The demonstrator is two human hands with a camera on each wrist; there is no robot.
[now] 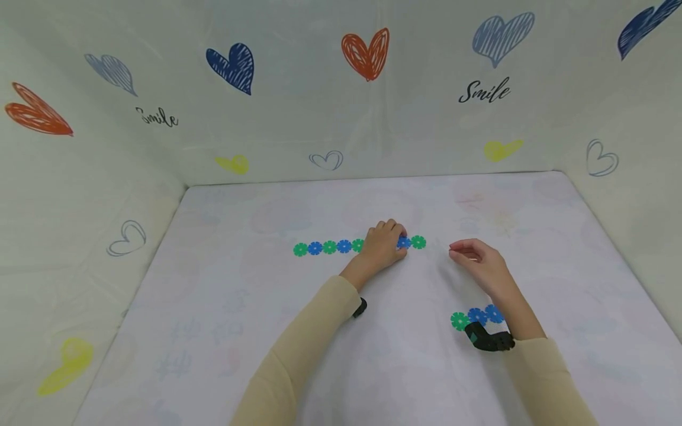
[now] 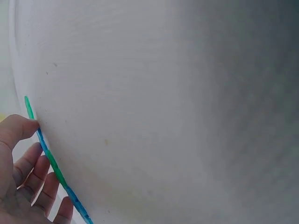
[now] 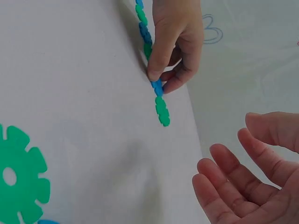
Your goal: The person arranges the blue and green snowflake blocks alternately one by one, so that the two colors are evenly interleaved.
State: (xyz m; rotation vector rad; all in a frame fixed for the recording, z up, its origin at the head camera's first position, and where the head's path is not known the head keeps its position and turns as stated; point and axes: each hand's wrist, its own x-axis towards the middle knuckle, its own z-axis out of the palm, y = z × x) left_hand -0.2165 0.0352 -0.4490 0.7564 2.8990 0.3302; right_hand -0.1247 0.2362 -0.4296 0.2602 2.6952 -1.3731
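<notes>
A row of green and blue notched snowflake discs (image 1: 330, 247), joined edge to edge, stretches across the middle of the table. My left hand (image 1: 381, 244) covers part of it and pinches it near its right end, thumb on the near side and fingers behind. One green disc (image 1: 418, 242) forms that end, beyond a blue one. In the left wrist view the row (image 2: 55, 165) appears edge-on between thumb and fingers. To the right, my right hand (image 1: 482, 263) hovers over the table with relaxed, slightly bent fingers, holding nothing.
Beside the right wrist lie a green disc (image 1: 459, 321) and blue discs (image 1: 494, 313), partly hidden by the black wrist camera (image 1: 489, 340). A pale wall covering (image 1: 288, 106) with printed hearts rises behind the white table (image 1: 224, 349) and along its sides.
</notes>
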